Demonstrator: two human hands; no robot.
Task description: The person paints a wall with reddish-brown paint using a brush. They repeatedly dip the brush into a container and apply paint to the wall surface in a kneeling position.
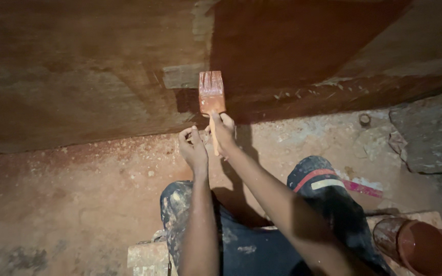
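Nearest the camera, two bare forearms run up from the bottom edge over paint-spattered dark trousers (262, 245), one knee banded in red and pale stripes. The right hand (223, 132) has its fingers curled tight around the slim handle of a flat paintbrush (212, 94), gripping just below the metal band; the handle's lower end pokes out under the fist. The left hand (193, 148) sits just beside it, fingers bent inward and lightly bunched near the handle; whether they touch it is hard to make out.

The single brush stands upright, its broad square bristles soaked reddish-brown and pressed against a big wooden surface (103, 71). The wood is smooth and grainy, wet and darker red to the right of the brush, duller brown to the left, with one pale unpainted rectangular patch (180, 76) just beside the bristles.

Below lies a rough, dusty floor (78, 194) strewn with sawdust and chips. At lower right one round can (418, 245) holds glossy red-brown paint, partly cut off by the frame. A grey stone slab (431, 133) lies at the right edge.
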